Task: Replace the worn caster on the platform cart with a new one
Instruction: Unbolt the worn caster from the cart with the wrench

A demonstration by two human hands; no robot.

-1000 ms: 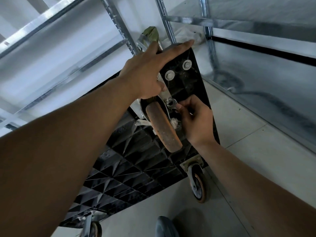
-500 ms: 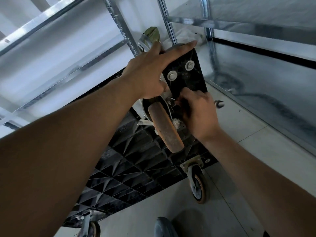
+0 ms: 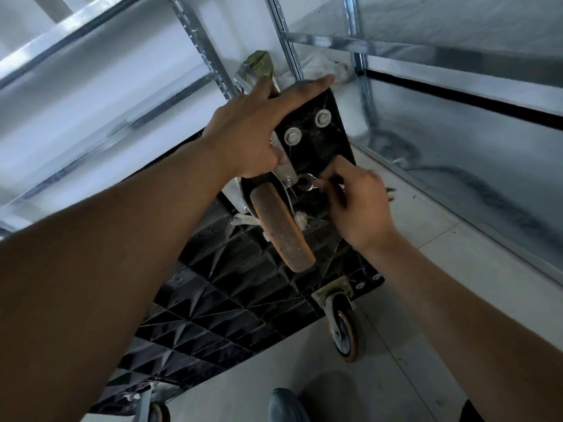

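Access at the worn caster (image 3: 281, 229): left hand (image 3: 253, 129) and shelf upright (image 3: 285, 41) crowd 12 o'clock. Right hand (image 3: 359, 205) with wrench (image 3: 306, 181) occupies 2 o'clock. Bare floor (image 3: 441, 269) at 4 o'clock gives passage. Second caster (image 3: 344, 327) obstructs 5 o'clock. The ribbed underside of the platform cart (image 3: 213, 300) closes 7 to 9 o'clock.

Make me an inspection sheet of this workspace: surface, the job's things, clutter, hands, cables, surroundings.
Surface: pale tiled floor; the cart stands tipped up on it, ribbed underside towards the camera.
Job's things: worn caster mounted near the cart's upper edge; bolts with washers above it; wrench at the caster's plate. New caster: nothing seen.
Clutter: green-taped bundle and plastic bag behind the cart.
Hands: left hand grips the worn caster's bracket, forefinger along the cart's edge; right hand pinches the wrench.
Cables: nothing seen.
Surroundings: metal shelving on both sides.
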